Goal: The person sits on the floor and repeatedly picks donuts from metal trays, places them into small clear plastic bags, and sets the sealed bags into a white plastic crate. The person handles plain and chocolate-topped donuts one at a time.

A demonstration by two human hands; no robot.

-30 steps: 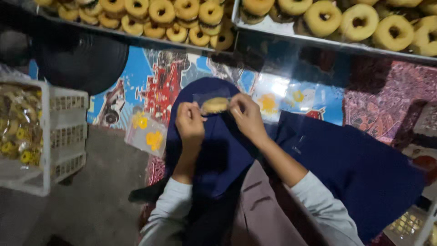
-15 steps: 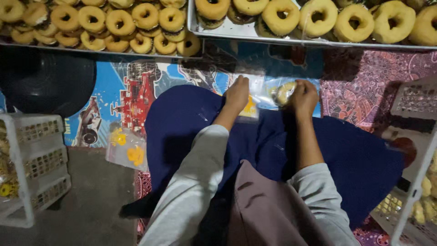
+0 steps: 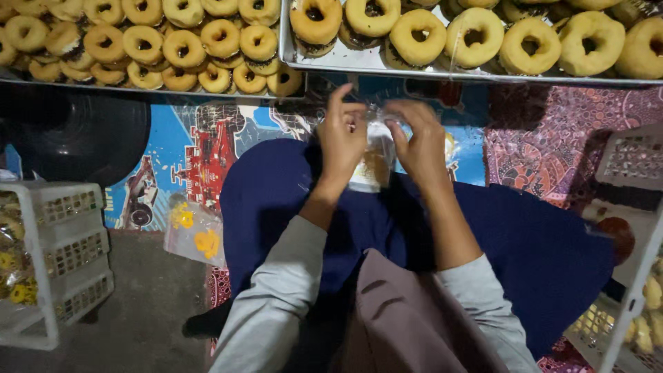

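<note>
Now that your hands have come back up off the mat, left hand [image 3: 343, 141] and right hand [image 3: 419, 141] pinch the bag [image 3: 373, 160] between them, its brown treat inside.

A single head-worn camera looks steeply down, close over the lap, toward doughnut trays [image 3: 387, 65] ahead.

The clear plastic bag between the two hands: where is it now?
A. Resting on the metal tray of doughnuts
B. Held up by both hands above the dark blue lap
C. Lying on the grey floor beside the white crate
B: the left hand and right hand pinch the top of the clear plastic bag over the dark blue lap.
</note>
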